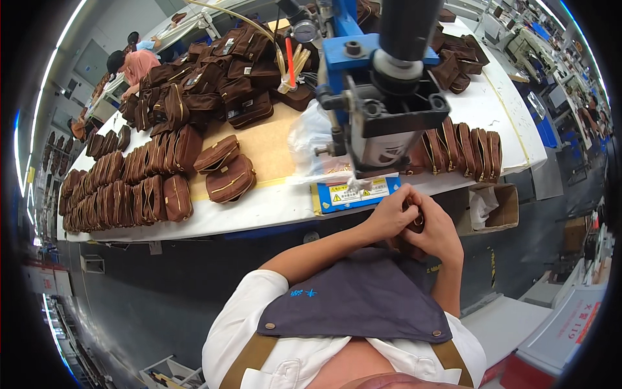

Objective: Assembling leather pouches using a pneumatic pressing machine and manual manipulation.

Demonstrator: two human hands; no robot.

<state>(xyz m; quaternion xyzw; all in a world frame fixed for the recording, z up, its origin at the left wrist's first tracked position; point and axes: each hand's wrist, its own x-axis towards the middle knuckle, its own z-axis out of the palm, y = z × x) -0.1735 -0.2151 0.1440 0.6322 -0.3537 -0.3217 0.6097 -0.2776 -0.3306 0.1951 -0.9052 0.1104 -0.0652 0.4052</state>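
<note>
Two hands, my left hand [389, 217] and right hand [437, 233], are curled tight around one small brown pouch [414, 222] that I see just below the blue press machine [379, 97] on the counter [272, 204].

bright, even light from above, long ceiling lamps show as white streaks along left rim. white table [259, 207] top shines pale, nearly washed out at far right. soft shadow under table edge, floor below dark grey. picture round like fishbowl, black corners, straight edges bend near rim. middle sharp. things at rim small, squashed, a bit blurry. black cylinder [407, 29] at top close, slightly soft.
</note>
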